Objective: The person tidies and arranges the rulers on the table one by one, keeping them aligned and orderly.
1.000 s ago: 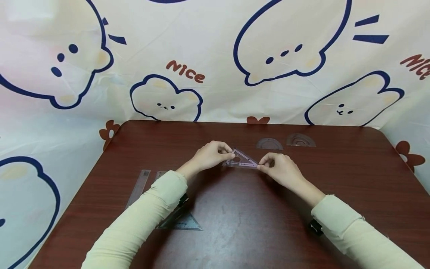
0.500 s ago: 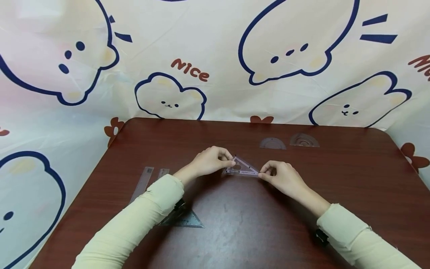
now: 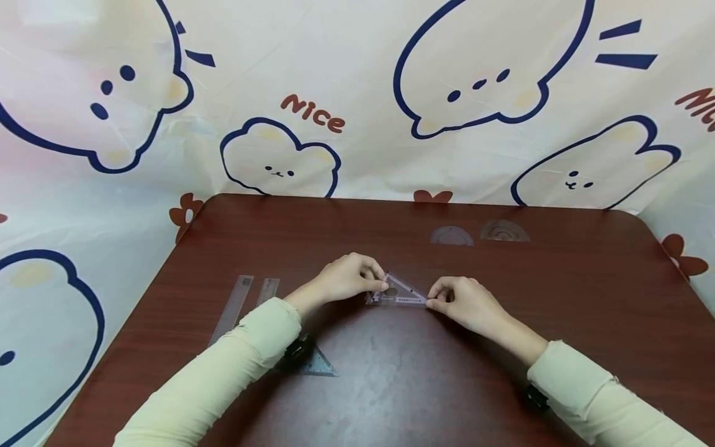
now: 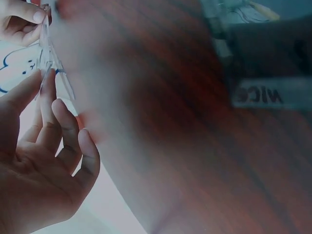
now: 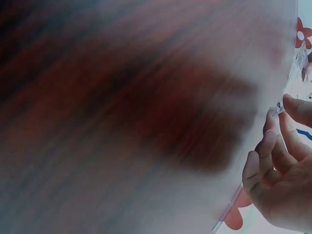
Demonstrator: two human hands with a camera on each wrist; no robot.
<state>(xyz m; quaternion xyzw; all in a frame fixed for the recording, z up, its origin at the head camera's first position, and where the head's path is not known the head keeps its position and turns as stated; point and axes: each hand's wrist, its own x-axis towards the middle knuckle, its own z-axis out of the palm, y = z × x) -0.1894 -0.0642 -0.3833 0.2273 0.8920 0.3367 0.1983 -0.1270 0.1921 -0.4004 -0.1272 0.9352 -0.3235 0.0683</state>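
Both hands hold a clear triangular set square (image 3: 406,293) above the middle of the table. My left hand (image 3: 349,277) pinches its left end between thumb and fingers, and my right hand (image 3: 466,302) pinches the pointed right corner. In the left wrist view the set square (image 4: 47,46) appears nearly edge-on, with my left hand (image 4: 44,161) at its near end and the other fingers curved loosely. The right wrist view has my right hand (image 5: 282,170) with thumb and fingertip on a corner of the set square (image 5: 292,80).
Two clear protractors, one plain (image 3: 451,236) and one with inner arcs (image 3: 504,230), lie towards the back of the brown table (image 3: 586,292). A long ruler (image 3: 231,309), a second ruler (image 3: 268,290) and a bluish set square (image 3: 318,365) lie at left, partly behind the left sleeve.
Both hands have brought the set square towards the front of the table, away from the protractors, with their grip unchanged. The head view has shifted slightly.
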